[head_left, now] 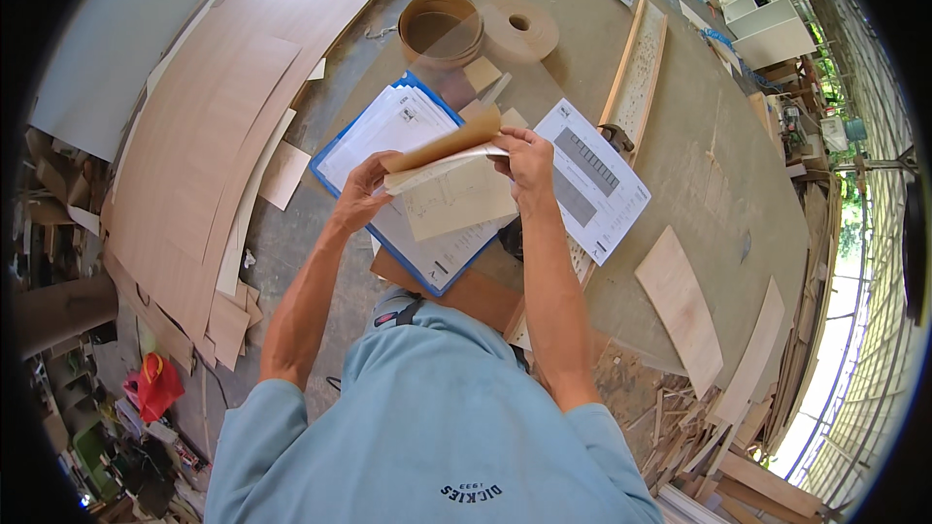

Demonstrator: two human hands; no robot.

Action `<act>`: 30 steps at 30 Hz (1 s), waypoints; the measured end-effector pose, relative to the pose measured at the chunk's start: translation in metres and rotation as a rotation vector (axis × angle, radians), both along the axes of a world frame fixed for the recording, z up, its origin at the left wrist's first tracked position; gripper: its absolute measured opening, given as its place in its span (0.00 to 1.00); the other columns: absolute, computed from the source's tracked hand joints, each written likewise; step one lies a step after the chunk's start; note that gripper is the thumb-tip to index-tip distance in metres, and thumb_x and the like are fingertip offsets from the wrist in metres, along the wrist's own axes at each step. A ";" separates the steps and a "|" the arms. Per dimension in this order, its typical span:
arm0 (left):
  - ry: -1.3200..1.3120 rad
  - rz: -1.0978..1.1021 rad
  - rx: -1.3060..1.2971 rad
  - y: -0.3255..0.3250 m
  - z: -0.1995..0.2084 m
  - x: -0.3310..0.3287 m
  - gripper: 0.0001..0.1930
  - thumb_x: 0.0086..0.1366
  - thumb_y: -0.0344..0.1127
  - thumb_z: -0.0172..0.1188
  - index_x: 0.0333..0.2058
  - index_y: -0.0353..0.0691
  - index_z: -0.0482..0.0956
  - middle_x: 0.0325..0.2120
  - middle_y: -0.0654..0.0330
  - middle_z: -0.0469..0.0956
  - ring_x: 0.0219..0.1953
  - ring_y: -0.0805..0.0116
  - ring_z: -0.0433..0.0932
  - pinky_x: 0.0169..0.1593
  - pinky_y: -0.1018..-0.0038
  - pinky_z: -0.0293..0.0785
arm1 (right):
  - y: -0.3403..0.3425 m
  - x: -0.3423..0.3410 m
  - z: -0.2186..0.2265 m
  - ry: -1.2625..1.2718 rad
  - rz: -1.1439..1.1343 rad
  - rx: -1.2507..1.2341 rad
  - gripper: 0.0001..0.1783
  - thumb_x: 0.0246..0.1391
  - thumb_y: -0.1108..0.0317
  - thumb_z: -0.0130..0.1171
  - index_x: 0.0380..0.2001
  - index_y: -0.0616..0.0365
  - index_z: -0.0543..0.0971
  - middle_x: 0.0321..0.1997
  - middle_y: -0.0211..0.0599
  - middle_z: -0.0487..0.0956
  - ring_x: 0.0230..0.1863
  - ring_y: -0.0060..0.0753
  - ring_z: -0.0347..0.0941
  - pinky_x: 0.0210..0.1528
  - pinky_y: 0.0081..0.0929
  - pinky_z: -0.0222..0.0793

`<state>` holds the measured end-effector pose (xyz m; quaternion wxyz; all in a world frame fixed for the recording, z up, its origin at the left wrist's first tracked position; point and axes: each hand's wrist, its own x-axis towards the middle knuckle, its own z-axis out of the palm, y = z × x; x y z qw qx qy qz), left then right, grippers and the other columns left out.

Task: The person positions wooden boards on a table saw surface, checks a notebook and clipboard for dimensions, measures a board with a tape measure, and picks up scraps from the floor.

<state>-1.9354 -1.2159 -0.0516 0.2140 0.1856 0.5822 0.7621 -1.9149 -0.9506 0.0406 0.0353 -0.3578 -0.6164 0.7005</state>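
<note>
Between my two hands is a notepad with cream pages, handwriting on its lower page and a brown cover lifted and curled at the top. My left hand grips its left edge. At the upper right corner, my right hand pinches the raised cover and pages. Beneath the notepad lies a blue clipboard with white printed sheets, partly covered by the pad. Right of my right hand, a white sheet with grey drawn blocks rests tilted on the work surface.
A brown strip roll and a paler roll stand beyond the clipboard. A long wooden channel with a dark clamp runs along the right. Large wood panels are stacked left; a loose board and offcuts lie right.
</note>
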 end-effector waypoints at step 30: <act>-0.120 0.416 -0.266 0.031 -0.025 -0.020 0.09 0.62 0.33 0.63 0.34 0.32 0.80 0.27 0.63 0.81 0.30 0.79 0.75 0.37 0.80 0.71 | 0.030 0.069 -0.058 0.178 0.198 0.698 0.18 0.50 0.69 0.62 0.44 0.67 0.78 0.41 0.45 0.81 0.39 0.37 0.77 0.42 0.31 0.73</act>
